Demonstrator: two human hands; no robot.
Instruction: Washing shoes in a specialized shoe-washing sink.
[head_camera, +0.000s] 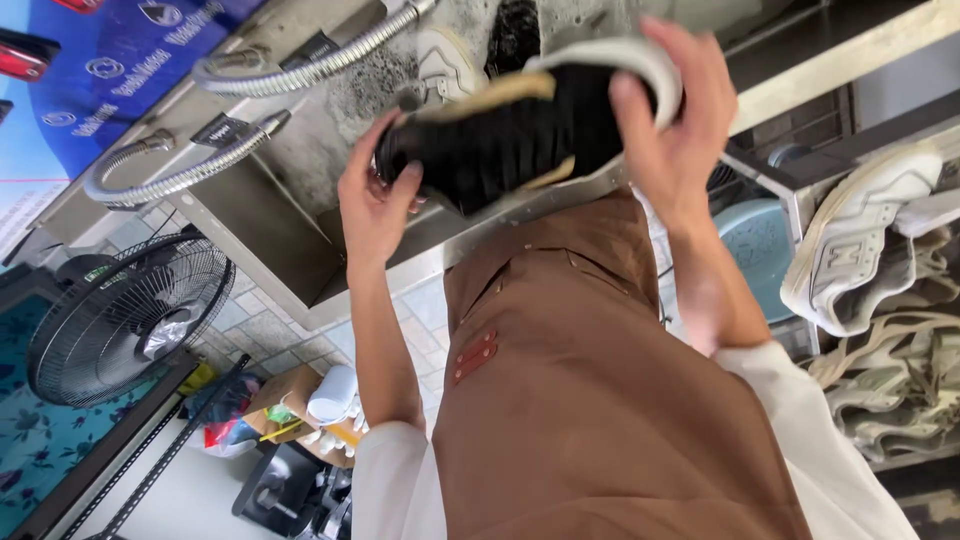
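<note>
1. Kept the black shoe (510, 140) up over the foamy steel sink (300, 150), probably so suds dripped into the basin.
2. Left hand (375, 200) clamped around one narrow end, right hand (670, 120) clamped over the pale sole at the other.
3. Spanned between both palms, touching each, just above the brown apron (590, 400).
4. Parked white sneakers (860, 240) on a rack at the right, well apart, seemingly to dry.

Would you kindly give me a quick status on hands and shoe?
Left hand grips black shoe at one end. Right hand grips other end. Shoe held above sink.
</note>
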